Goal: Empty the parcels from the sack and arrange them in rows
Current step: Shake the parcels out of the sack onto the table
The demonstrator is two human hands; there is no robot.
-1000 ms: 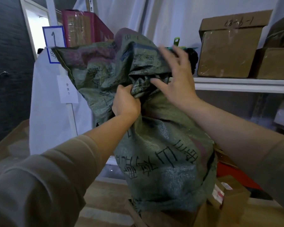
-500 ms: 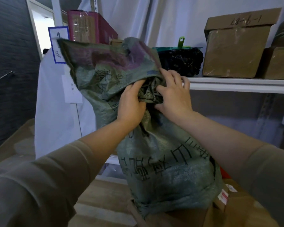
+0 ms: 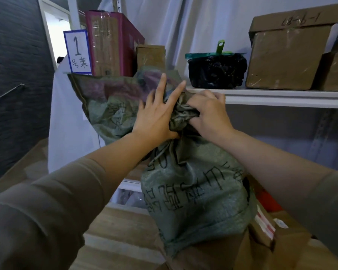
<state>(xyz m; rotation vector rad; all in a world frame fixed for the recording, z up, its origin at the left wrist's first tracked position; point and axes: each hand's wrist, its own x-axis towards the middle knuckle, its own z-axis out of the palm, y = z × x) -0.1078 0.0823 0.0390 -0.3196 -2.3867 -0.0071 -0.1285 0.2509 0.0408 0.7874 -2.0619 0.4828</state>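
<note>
While the green sack [image 3: 193, 182] stands upright on cardboard boxes [image 3: 281, 244], right hand [image 3: 210, 112] clamped on its bunched neck, left hand [image 3: 156, 114] just beside, fingers straight, flat against the cloth, shelf [image 3: 281, 97] behind both hands, brown parcel [image 3: 285, 55] above right hand.

Right hand [image 3: 209, 114] gripping sack [image 3: 193, 184] neck, left hand [image 3: 156, 115] flat

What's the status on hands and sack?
Left hand flat on sack. Right hand grips bunched neck. Sack still closed, standing on boxes. Nothing blocking.
</note>
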